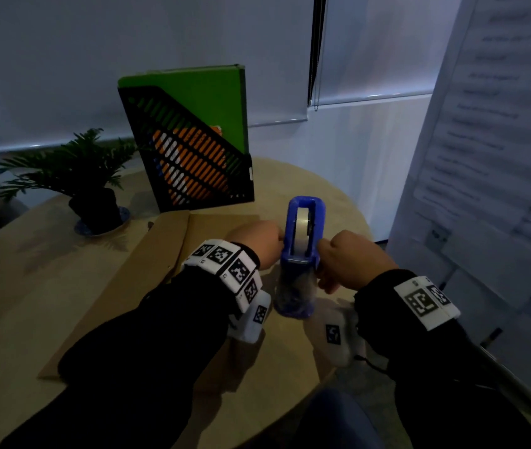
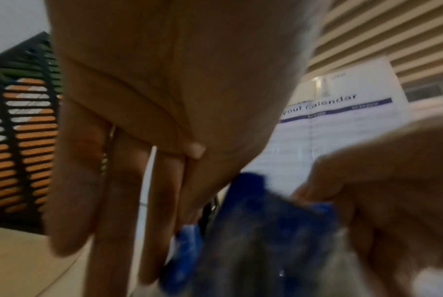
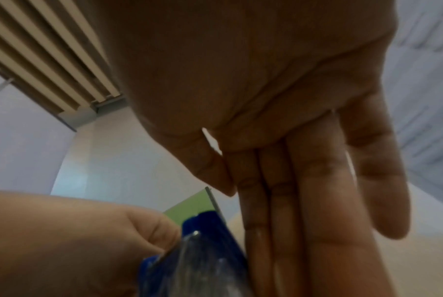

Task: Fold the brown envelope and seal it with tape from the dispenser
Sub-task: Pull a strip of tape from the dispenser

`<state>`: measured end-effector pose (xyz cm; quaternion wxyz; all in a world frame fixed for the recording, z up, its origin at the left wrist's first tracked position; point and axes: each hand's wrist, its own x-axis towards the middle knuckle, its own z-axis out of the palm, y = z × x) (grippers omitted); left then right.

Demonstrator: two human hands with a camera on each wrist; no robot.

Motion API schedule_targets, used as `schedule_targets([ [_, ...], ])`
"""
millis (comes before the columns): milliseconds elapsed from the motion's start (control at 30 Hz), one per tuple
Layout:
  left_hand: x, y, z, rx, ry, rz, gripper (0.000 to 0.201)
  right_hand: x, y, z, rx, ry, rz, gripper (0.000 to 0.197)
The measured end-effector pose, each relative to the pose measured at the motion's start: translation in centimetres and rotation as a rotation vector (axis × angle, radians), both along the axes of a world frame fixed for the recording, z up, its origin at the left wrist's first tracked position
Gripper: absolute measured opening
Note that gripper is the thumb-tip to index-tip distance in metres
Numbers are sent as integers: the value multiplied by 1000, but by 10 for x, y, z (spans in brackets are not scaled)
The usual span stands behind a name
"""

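Observation:
The blue tape dispenser (image 1: 300,260) with its pale tape roll (image 1: 301,228) is held tilted between both hands over the right part of the round wooden table (image 1: 316,183). My left hand (image 1: 257,241) grips its left side, thumb against the blue body (image 2: 253,211). My right hand (image 1: 355,257) grips its right side, with fingers (image 3: 304,201) lying straight along the blue body (image 3: 207,225). The brown envelope (image 1: 147,270) lies flat on the table under my left forearm, a crease running along its length. The dispenser's cutter end is blurred.
A black slotted file holder (image 1: 193,163) with a green folder (image 1: 199,92) stands at the back of the table. A small potted plant (image 1: 92,179) sits at the back left. A board with a printed calendar (image 1: 500,140) stands close on the right.

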<state>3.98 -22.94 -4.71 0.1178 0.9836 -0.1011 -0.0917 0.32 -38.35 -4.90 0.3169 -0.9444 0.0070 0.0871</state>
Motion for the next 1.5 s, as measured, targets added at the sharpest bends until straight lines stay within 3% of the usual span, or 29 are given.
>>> schedule_targets([
  [200,-15,16,9,-84,-61,-6,34,2,7,-5,19,1,32,46],
  [400,-28,13,19,-126,7,-97,38,8,8,-9,-56,-20,37,45],
  [500,-35,13,21,-127,49,-132,46,12,4,0,-166,-143,10,39],
  [633,-38,21,15,-173,25,-107,38,22,-2,14,-230,-284,-46,23],
  [767,-34,27,9,-271,-16,-63,27,41,-4,21,-291,-264,-2,43],
  [1133,-21,30,9,-248,-46,-101,22,79,11,11,-302,-153,53,48],
  [1300,-18,27,7,-220,-76,-114,20,89,15,8,-228,-143,17,71],
  [1400,-19,28,4,-262,-69,-97,23,89,17,12,-248,-180,51,71],
  [1500,-21,30,0,-312,-49,-75,26,87,20,17,-326,-87,110,76],
])
